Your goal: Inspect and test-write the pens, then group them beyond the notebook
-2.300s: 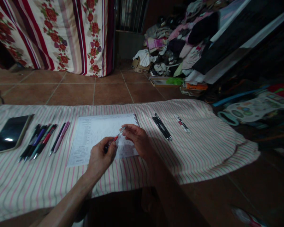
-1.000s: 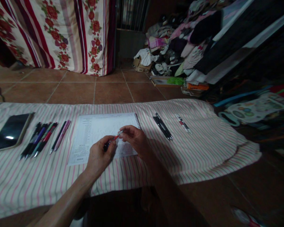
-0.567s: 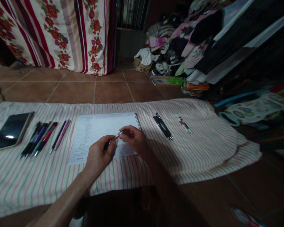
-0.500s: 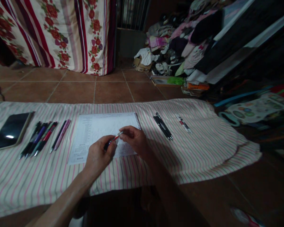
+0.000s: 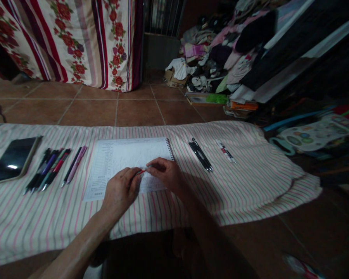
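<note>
Over the spiral notebook [image 5: 130,151], both my hands hold one pen [image 5: 141,171], of which a short red stretch and a pale tip end show. My left hand [image 5: 120,190] is closed around the pen's body, most of which its fingers hide. Thumb and fingertips of my right hand [image 5: 164,172] pinch the tip end. Printed text and faint handwriting cover the notebook page. Right of it lie a few black pens [image 5: 200,155] side by side and, farther right, a white pen [image 5: 226,151] with dark and red markings.
On the striped cloth [image 5: 250,182] at left are a bunch of several pens [image 5: 48,170], a black and a pink pen [image 5: 76,166], and a phone [image 5: 13,159]. Beyond the tiled floor [image 5: 136,110] hang a floral curtain [image 5: 90,42] and a heap of clothes [image 5: 218,58].
My hands have drawn closer together and the pen lies flatter, with less of it showing. The left hand has turned slightly. Other things have stayed in place.
</note>
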`<state>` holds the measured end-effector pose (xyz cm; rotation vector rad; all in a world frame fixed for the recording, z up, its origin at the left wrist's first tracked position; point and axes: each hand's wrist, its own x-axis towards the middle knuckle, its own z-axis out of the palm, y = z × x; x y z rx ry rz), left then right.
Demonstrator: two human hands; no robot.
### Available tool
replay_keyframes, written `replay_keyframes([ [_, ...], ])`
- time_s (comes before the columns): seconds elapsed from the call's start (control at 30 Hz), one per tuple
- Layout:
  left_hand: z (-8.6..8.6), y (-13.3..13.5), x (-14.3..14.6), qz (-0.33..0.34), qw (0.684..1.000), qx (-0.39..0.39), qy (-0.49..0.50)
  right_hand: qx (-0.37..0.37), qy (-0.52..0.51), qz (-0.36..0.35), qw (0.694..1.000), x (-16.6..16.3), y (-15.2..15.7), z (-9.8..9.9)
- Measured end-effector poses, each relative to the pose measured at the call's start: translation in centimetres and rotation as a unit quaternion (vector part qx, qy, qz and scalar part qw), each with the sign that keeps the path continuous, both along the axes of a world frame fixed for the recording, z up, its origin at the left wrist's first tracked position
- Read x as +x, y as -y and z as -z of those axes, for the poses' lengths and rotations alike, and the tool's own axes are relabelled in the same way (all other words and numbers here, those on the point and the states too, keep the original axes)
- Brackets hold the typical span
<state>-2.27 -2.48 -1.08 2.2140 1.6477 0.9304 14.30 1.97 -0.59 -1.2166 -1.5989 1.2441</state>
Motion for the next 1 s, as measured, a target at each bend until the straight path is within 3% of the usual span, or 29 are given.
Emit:
replay_keyframes([
  [0.47,0.08,-0.13,-0.46,0.021,1.0,0.002,-0.001,0.035,0.01,-0.021,0.999,-0.02,0.23,-0.7],
  [1.0,-0.16,0.04,-0.51,0.012,1.0,0.006,0.008,0.06,0.004,-0.046,0.997,0.03,0.15,-0.22],
])
